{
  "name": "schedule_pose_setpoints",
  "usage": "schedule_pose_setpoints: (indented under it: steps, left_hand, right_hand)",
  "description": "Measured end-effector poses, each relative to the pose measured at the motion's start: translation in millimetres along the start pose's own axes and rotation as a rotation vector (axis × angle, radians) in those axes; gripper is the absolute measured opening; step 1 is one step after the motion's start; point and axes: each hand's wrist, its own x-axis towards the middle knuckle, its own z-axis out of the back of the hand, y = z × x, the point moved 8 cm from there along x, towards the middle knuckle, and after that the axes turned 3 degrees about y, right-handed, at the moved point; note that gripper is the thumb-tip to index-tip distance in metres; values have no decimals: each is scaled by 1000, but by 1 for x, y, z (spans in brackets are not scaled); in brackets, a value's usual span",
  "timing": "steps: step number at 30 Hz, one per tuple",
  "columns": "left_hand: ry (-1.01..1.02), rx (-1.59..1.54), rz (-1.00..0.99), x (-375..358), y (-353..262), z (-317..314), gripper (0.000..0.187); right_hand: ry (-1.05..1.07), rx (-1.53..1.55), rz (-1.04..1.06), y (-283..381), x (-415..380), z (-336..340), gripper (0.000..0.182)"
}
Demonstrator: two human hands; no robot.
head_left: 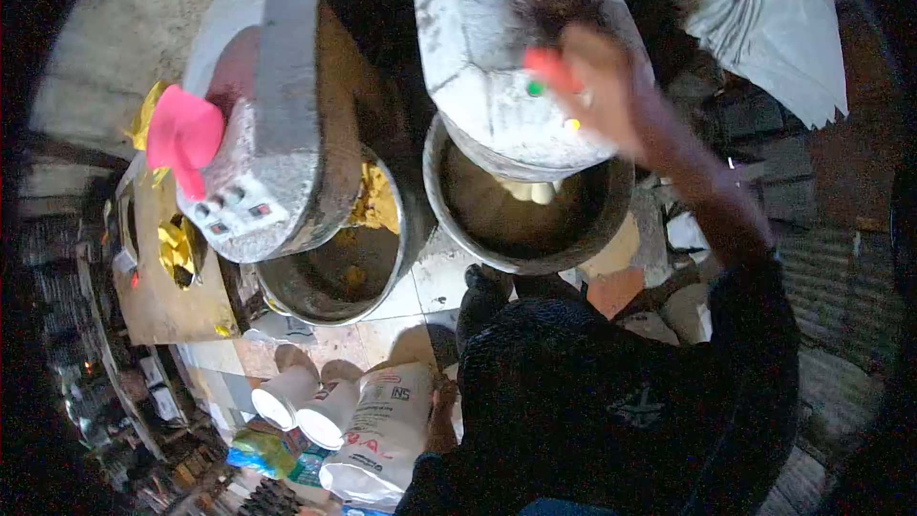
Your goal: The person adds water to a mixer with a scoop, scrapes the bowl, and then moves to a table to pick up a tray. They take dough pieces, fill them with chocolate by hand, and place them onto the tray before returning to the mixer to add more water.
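Note:
My right hand [604, 86], smeared by motion, is raised over the front of the white mixing machine [468, 105]. A blurred red object [552, 69] shows right at its fingers; I cannot tell whether they grip it. Green and yellow lights glow beside and below that hand. Beneath the machine's head stands a round metal bowl [432, 186], with pale mixing parts [528, 192] reaching into it. Low down, my left hand [442, 418] hangs with its fingers loosely extended beside a printed white sack [387, 420], right at the sack's edge.
A second machine [277, 115] at left carries a pink plastic scoop [186, 129]; its bowl [396, 272] has yellow dough-like material [375, 199] at the side. Two white buckets [285, 397] stand by the sack. Yellow wrappers [179, 248] lie on a board. A white sheet [774, 29] hangs at upper right.

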Motion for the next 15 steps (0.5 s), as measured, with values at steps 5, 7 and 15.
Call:
schedule_pose_setpoints:
  steps: [5, 7, 15]
  left_hand:
    - [7, -154, 76, -33, 10, -48, 46]
    - [-11, -282, 107, -36, 17, -50, 44]
    - [-288, -261, 185, -105, 51, 2, 27]
  right_hand:
    - [505, 447, -46, 48, -130, -161, 28]
    - [830, 474, -178, 14, -194, -250, 37]
    - [1084, 184, -503, 18, -255, -459, 15]
